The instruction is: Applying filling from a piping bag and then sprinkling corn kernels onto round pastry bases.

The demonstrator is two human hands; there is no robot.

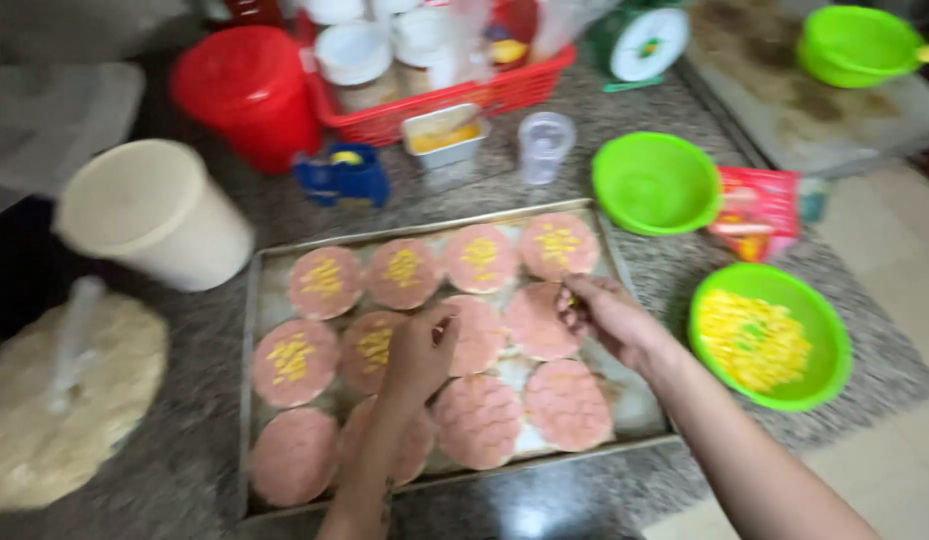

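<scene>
left hand [420, 352]: fingers curled, lowered | right hand [607, 318]: fingertips pinched

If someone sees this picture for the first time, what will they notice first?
A metal tray of round pink slices, several topped with yellow bits, fills the middle of the counter. Both hands work above it: the left hand at the centre, the right hand beside it. Right of the tray, a green bowl holds more yellow bits.

12 flat pink rounds [480, 420] on a metal tray [253, 300], 7 with yellow corn [323, 278] on top
</scene>
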